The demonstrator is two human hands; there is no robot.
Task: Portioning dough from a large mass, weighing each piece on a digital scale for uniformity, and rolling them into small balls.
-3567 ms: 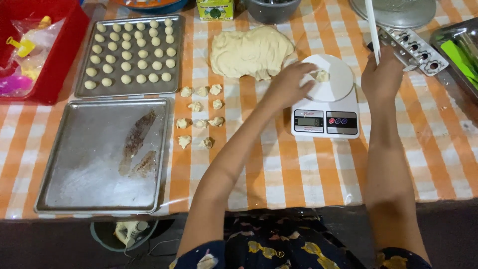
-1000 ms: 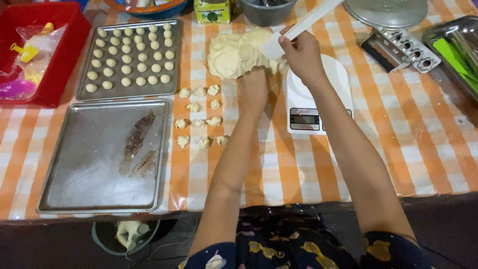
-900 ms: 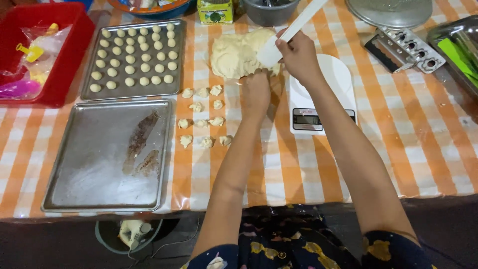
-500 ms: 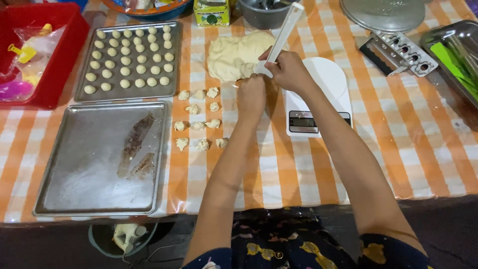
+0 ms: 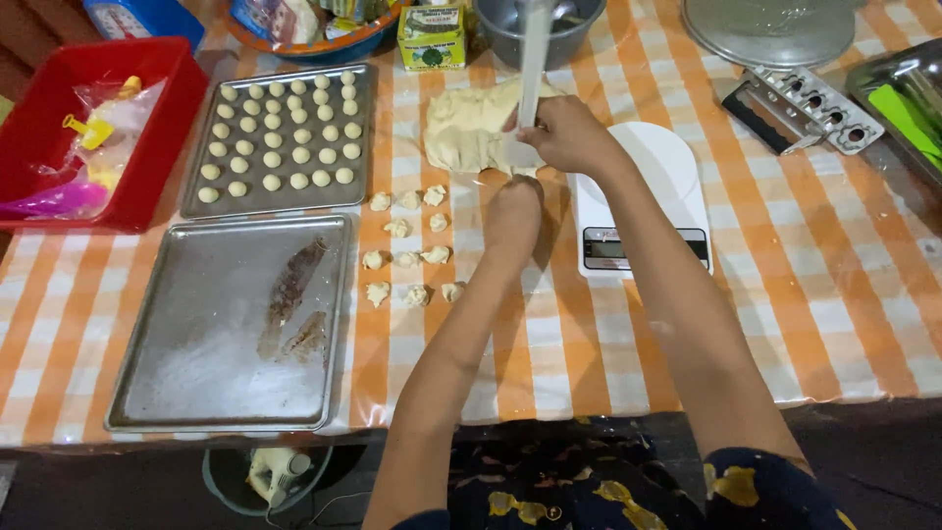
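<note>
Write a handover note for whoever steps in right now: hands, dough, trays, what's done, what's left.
Right hand: grip shut on white scraper, blade at the near edge of the dough slab.
Left hand: on the table just below the slab; whether it holds anything cannot be told.
Done: rolled balls fill the upper tray; ten rough cut pieces lie beside it.
Left: most of the slab is uncut; cut pieces unrolled; lower tray holds no balls. Scale platform bare.

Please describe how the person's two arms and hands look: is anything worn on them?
Both arms are bare along their visible length: no sleeves, gloves, watch or bracelets show. The left hand and right hand show no rings. At the bottom edge, dark clothing with yellow patches.
</note>
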